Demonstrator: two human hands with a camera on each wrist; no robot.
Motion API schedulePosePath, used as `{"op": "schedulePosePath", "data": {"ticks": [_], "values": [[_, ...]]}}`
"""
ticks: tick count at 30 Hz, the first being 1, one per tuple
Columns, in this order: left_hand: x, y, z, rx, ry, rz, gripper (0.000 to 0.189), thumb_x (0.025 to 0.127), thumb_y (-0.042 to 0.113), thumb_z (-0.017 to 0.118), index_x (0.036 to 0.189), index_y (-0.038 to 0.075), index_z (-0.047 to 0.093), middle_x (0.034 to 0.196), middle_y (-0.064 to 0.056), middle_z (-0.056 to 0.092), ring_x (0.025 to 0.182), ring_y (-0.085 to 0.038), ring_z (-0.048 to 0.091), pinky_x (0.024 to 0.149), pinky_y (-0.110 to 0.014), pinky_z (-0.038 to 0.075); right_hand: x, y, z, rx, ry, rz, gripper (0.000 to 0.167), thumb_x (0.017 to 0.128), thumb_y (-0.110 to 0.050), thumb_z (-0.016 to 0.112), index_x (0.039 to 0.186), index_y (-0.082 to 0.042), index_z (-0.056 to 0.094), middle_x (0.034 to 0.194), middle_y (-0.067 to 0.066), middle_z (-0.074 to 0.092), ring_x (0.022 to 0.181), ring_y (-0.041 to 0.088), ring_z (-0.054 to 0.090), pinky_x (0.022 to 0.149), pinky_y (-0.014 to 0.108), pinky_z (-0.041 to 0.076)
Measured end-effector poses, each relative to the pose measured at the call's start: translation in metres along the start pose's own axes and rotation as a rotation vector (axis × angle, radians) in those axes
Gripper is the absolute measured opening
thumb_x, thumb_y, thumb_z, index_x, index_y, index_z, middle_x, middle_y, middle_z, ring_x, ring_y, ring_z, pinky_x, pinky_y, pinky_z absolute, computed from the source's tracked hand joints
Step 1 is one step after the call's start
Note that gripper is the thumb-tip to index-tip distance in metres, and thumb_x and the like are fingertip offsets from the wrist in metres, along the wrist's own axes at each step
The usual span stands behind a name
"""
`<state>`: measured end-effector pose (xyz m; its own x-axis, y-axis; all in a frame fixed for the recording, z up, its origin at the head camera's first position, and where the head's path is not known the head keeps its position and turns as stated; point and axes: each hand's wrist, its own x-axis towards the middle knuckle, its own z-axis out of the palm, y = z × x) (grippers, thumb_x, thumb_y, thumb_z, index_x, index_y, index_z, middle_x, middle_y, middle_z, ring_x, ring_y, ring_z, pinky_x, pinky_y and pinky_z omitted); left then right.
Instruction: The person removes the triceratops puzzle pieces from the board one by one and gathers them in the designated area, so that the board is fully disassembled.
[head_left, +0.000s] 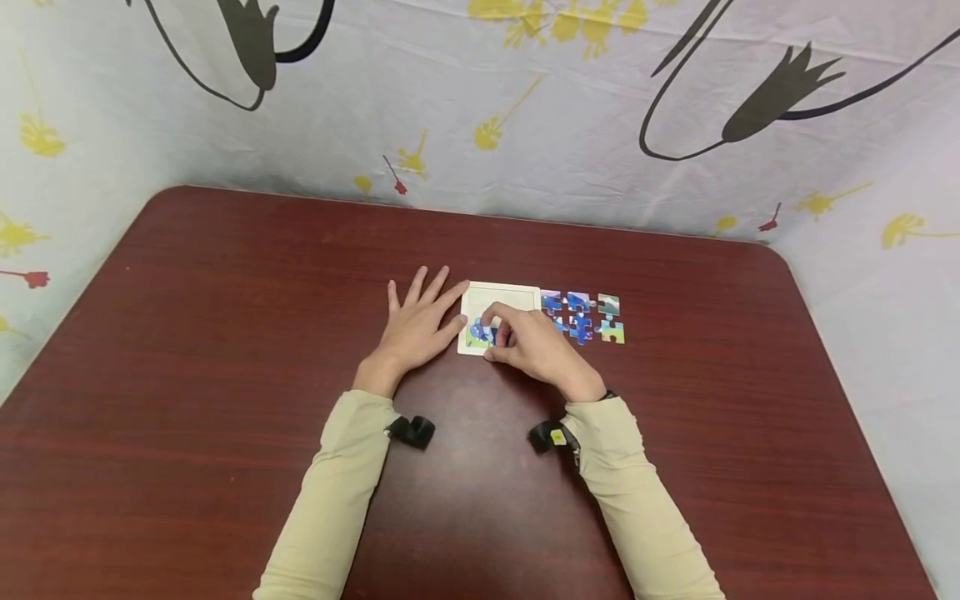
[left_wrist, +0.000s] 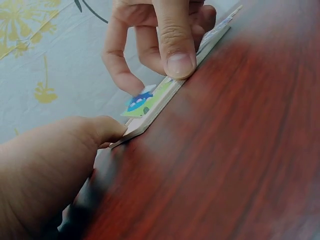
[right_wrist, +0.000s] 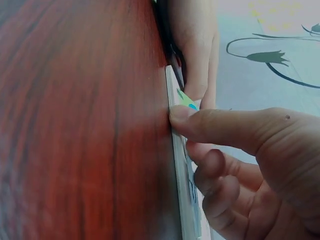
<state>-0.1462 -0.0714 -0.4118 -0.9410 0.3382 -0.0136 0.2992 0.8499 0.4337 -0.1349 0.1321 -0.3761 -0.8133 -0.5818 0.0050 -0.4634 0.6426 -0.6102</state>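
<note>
Tray (head_left: 501,297) squarish, front edge left-right; left grip (head_left: 417,327) splayed; right grip (head_left: 534,342) bent over puzzle piece (left_wrist: 138,104), cannot tell if pinching.

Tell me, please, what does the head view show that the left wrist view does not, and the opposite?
Only the head view shows both sleeves, the far corners of the table and, clearly, the loose pieces beside the tray. Only the left wrist view shows the thumbnail of the right hand. Both share the right hand, the left hand, the tray, the table and the patterned cloth.
</note>
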Motion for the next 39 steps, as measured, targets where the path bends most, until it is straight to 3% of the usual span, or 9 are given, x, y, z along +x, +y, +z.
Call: {"op": "schedulePosePath", "data": {"ticks": [7, 12, 21, 39], "values": [[0.001, 0.000, 0.000, 0.001, 0.002, 0.001, 0.055, 0.096, 0.048, 0.040, 0.147, 0.029, 0.031, 0.155, -0.003, 0.014, 0.141, -0.028, -0.002, 0.102, -0.061, -0.010, 0.001, -0.002, 0.002, 0.004, 0.045, 0.006, 0.028, 0.078, -0.010, 0.075, 0.099, -0.008, 0.058, 0.066, -0.004, 0.056, 0.056, 0.008, 0.051, 0.057, 0.028, 0.043], [0.001, -0.001, -0.001, 0.009, 0.006, -0.001, 0.055, 0.096, 0.048, 0.040, 0.147, 0.029, 0.031, 0.155, -0.003, 0.014, 0.141, -0.028, -0.002, 0.102, -0.061, -0.009, 0.002, -0.005, 0.003, -0.073, 0.071, -0.003, 0.028, 0.077, -0.012, 0.076, 0.098, -0.008, 0.058, 0.070, -0.003, 0.056, 0.058, 0.010, 0.051, 0.058, 0.029, 0.043], [-0.001, 0.001, 0.000, 0.003, 0.006, -0.004, 0.056, 0.095, 0.049, 0.041, 0.147, 0.028, 0.031, 0.155, -0.003, 0.014, 0.141, -0.028, -0.002, 0.103, -0.061, -0.009, 0.003, -0.008, 0.001, -0.124, 0.016, 0.023, 0.029, 0.078, -0.014, 0.073, 0.101, -0.008, 0.058, 0.081, 0.001, 0.058, 0.067, 0.014, 0.051, 0.062, 0.029, 0.043], [-0.001, 0.001, 0.001, 0.004, 0.013, -0.002, 0.055, 0.096, 0.047, 0.041, 0.147, 0.029, 0.032, 0.154, -0.003, 0.014, 0.141, -0.027, -0.002, 0.103, -0.061, -0.008, 0.005, -0.010, 0.002, -0.137, 0.059, -0.033, 0.022, 0.081, -0.010, 0.071, 0.100, -0.004, 0.060, 0.083, 0.003, 0.056, 0.069, 0.014, 0.051, 0.063, 0.027, 0.044]]}}
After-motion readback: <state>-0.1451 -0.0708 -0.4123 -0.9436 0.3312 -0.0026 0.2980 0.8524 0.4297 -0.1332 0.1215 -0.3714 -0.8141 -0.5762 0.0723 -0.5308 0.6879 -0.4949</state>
